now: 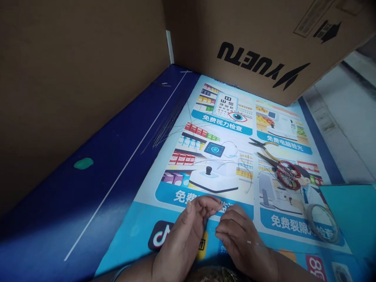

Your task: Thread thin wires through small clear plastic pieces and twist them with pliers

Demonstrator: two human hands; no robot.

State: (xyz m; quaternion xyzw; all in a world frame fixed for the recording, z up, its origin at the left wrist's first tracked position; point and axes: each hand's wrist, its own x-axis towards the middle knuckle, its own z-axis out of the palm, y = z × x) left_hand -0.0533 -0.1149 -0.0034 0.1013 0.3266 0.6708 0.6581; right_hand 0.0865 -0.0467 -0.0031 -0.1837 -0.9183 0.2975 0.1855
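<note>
My left hand (188, 235) is at the bottom centre over the printed poster (141, 231), its fingers curled inward and thumb raised. Close to its right, my right hand (243, 239) has its fingers pressed together in a pinch. A hint of something thin and pale shows at the right fingertips, too small to name. The fingertips of both hands almost meet. Beyond them, thin wires (167, 123) lie loosely across the poster and the dark blue surface. Pliers (264, 145), scissors (268, 158) and a red wire coil (289, 175) lie to the right.
A clear tape roll (323, 223) lies at the right beside a teal sheet (352, 219). Large cardboard panels stand at the left (73, 78) and back (241, 23). A green blob (83, 163) sits on the blue surface at left.
</note>
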